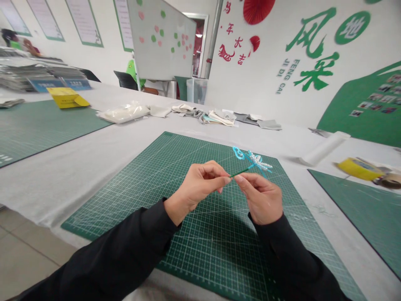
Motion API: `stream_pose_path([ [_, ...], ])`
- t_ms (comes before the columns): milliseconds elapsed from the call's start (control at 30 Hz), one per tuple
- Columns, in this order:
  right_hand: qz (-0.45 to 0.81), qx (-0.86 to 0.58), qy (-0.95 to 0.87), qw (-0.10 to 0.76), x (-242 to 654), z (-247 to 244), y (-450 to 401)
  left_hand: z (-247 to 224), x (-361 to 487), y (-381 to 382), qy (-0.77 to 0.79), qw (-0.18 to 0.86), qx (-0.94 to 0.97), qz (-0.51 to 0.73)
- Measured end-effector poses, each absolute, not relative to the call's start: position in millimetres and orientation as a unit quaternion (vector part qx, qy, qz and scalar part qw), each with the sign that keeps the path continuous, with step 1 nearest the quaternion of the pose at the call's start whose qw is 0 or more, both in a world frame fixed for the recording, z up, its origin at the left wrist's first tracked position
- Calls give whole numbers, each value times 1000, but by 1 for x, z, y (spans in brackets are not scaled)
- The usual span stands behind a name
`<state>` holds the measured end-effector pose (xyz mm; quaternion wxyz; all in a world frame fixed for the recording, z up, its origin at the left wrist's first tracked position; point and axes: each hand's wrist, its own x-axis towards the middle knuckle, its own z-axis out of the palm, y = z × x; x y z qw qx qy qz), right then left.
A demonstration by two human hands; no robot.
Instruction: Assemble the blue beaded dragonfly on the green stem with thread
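Between my two hands is a beaded flower [257, 160] with pale blue loops and white pearl-like beads on a thin green stem [240, 172]. My left hand [205, 184] pinches the stem's lower end between thumb and fingers. Closer to the blossom, my right hand [261, 195] has thumb and forefinger closed on the same stem. The flower tilts up to the right, held above a green gridded cutting mat [200, 251]. Part of the stem is hidden by the fingertips.
Fabric pieces [219, 117] and a clear plastic bag [125, 112] lie along the table's far side. A yellow packet [67, 98] is on another mat at left. At right are a white roll [326, 148], yellow tape [360, 168] and another mat [369, 213].
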<state>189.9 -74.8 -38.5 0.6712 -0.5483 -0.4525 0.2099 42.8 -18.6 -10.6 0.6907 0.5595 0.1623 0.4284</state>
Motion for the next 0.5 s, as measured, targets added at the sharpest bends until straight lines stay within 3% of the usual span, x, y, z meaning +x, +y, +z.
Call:
stream_pose_path([
  [500, 196, -576, -493, 622, 182, -25, -87, -14, 47, -20, 204, 712, 523, 422],
])
